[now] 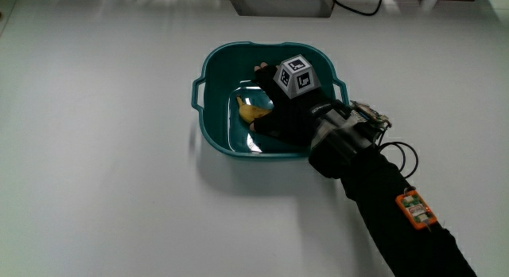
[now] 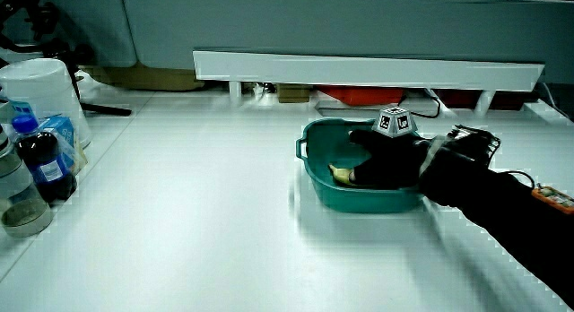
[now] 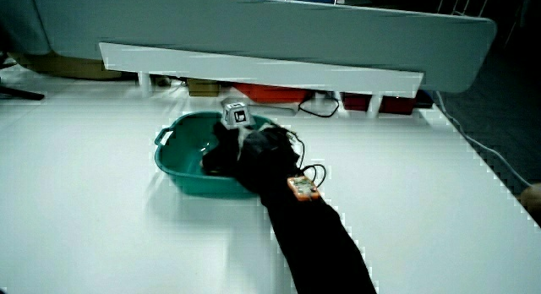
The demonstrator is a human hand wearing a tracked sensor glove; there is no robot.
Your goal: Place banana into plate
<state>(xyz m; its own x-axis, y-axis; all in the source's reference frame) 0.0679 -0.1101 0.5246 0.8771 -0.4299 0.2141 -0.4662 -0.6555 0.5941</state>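
Observation:
A teal basin (image 1: 208,78) with two handles stands mid-table; it shows in both side views (image 2: 309,164) (image 3: 173,163). A yellow banana (image 1: 253,111) lies on the basin's floor, partly covered by the glove, and its end shows in a side view (image 2: 340,175). The hand (image 1: 274,110) is down inside the basin, right over the banana, with the patterned cube (image 1: 294,75) on its back. Its fingers look spread, with one digit (image 1: 260,68) held away from the fruit. The black forearm (image 1: 382,189) reaches in over the basin's rim nearest the person.
Cables and a small orange device (image 1: 417,210) sit on the forearm. A white box (image 1: 282,2) lies near the partition. At the table's edge in a side view stand a white container (image 2: 40,92) and several bottles (image 2: 40,164).

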